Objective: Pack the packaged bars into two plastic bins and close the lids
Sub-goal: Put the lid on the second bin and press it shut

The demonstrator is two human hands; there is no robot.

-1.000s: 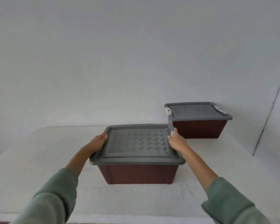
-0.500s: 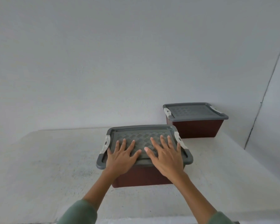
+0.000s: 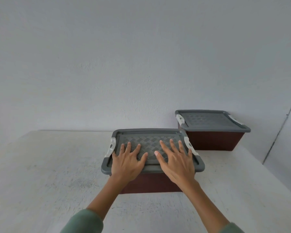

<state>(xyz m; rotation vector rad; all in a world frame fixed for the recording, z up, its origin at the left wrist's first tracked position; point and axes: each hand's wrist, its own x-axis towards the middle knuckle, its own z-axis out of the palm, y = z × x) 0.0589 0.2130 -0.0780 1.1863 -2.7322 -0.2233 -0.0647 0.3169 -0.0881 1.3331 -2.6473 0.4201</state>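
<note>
Head view: two lidded bins (image 3: 212,140), both hands (image 3: 127,163) flat, grip open, on one lid (image 3: 151,137).

I see both of my arms reaching forward and slightly inward from the bottom of the view, forearms bare, with a green sleeve (image 3: 84,221) pushed back on the left and a sliver of the same green at the right elbow. My left hand (image 3: 127,163) lies palm down with the fingers (image 3: 138,148) spread and straight, thumb angled out toward the right. My right hand (image 3: 176,163) is also flat, palm down, fingers fanned wide, thumb pointing left toward the other thumb. The two thumbs sit near each other but apart. Both wrists are nearly straight.
</note>
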